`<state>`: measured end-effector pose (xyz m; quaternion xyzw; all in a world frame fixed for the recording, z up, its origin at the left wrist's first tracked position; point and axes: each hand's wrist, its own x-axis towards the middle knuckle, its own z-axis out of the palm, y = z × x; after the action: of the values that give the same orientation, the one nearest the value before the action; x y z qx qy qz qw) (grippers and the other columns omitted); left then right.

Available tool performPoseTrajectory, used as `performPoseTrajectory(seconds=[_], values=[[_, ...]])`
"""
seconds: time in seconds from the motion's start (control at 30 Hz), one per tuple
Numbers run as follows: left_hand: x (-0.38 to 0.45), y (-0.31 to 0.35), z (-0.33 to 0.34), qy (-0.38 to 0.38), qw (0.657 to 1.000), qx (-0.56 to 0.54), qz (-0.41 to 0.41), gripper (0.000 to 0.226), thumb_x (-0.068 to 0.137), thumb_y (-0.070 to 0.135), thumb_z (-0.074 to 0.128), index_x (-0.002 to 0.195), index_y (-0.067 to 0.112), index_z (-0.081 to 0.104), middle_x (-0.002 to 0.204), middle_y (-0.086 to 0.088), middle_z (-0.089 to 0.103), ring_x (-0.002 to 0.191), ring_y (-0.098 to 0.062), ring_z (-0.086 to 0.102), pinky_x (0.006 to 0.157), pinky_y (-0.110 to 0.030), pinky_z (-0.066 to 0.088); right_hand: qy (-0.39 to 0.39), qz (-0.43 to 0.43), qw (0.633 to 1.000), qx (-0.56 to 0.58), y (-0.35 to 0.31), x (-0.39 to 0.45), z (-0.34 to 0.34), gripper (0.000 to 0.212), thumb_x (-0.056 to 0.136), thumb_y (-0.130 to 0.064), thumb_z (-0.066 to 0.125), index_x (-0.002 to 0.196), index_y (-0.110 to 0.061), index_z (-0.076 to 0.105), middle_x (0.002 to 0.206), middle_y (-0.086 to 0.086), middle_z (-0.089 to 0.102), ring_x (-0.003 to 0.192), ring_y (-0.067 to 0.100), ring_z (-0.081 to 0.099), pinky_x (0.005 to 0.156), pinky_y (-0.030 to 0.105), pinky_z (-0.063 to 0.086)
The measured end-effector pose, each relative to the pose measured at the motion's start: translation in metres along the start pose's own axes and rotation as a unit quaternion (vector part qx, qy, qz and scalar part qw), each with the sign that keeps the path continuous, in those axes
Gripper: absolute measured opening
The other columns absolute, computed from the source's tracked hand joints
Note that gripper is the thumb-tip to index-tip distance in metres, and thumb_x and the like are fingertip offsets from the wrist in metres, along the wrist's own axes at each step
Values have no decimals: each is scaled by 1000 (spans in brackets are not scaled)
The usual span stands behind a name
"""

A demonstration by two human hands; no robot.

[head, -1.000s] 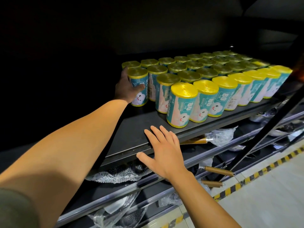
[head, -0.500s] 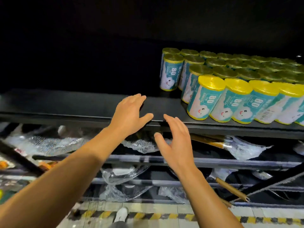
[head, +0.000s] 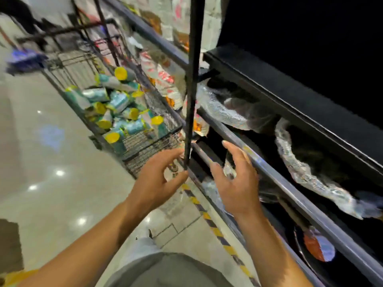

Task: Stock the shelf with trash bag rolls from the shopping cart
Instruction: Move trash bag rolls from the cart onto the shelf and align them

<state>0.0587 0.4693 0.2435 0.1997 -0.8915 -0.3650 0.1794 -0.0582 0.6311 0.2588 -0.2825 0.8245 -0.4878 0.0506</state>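
The view has swung from the shelf (head: pixel 290 88) toward the shopping cart (head: pixel 145 146), where trash bag rolls (head: pixel 122 112) lie heaped; left hand (head: pixel 157 183) and right hand (head: pixel 236 183) hover empty, fingers loose. A hasty reach could snag the black upright post (head: pixel 191 90).

Head view, blurred: wire shopping cart (head: pixel 153 139) stands on the glossy floor (head: pixel 51 162) at left, holding a loose pile of teal trash bag rolls (head: pixel 116 108) with yellow caps, lying at mixed angles. Left hand (head: pixel 157 183) and right hand (head: pixel 236 183) both empty, fingers loosely spread, raised side by side between the cart's near corner and the shelf (head: pixel 290 94); a dark upright post (head: pixel 192 79) crosses in front of the left fingertips. Plastic-wrapped goods (head: pixel 306 172) fill the lower tiers behind metal rails, and a yellow-black striped line (head: pixel 209 220) runs along the shelf base.
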Motion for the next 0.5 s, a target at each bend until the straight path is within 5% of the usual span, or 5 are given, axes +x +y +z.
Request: performPoseTrajectory(seconds=[0.17, 0.5], values=[[-66, -65, -63, 80, 989, 15, -121, 60, 80, 49, 61, 137, 32, 56, 130, 25, 50, 117, 12, 42, 96, -4, 28, -131, -42, 990, 9, -53, -4, 87, 58, 85, -40, 60, 141, -29, 53, 143, -11, 52, 135, 3, 43, 111, 27, 37], [-146, -201, -168, 87, 967, 5, -239, 68, 82, 54, 59, 144, 33, 46, 151, 13, 43, 139, -7, 37, 112, -24, 27, -256, -36, 966, -29, -117, -40, 265, 64, 83, -45, 56, 144, -26, 50, 142, -11, 51, 133, 9, 44, 111, 40, 40]])
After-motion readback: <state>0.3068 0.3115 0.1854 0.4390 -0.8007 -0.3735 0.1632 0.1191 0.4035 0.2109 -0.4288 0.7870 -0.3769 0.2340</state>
